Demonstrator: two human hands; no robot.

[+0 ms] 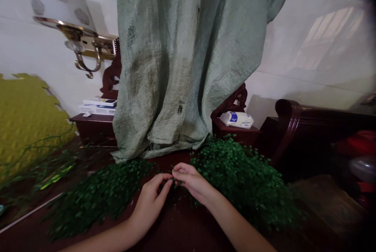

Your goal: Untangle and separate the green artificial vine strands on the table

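Observation:
Over the dark red table [176, 228], my left hand [153, 194] and my right hand [192, 181] meet fingertip to fingertip. Both are closed in a pinch around a small green sprig [175, 182], mostly covered by the fingers. A leafy green pile [100, 193] lies left of my left hand. Beside my right hand spreads a larger heap of the same greenery [241, 177]. Tiny green bits are scattered on the tabletop below the fingers.
A grey-green woven sack cloth [188, 60] hangs behind the table. White boxes [98, 107] and a tissue pack [236, 119] sit on ledges at either side. Bright yellow-green cutters or a similar tool [57, 176] lie at left, near a yellow foam mat [29, 122] and a wall lamp [63, 5].

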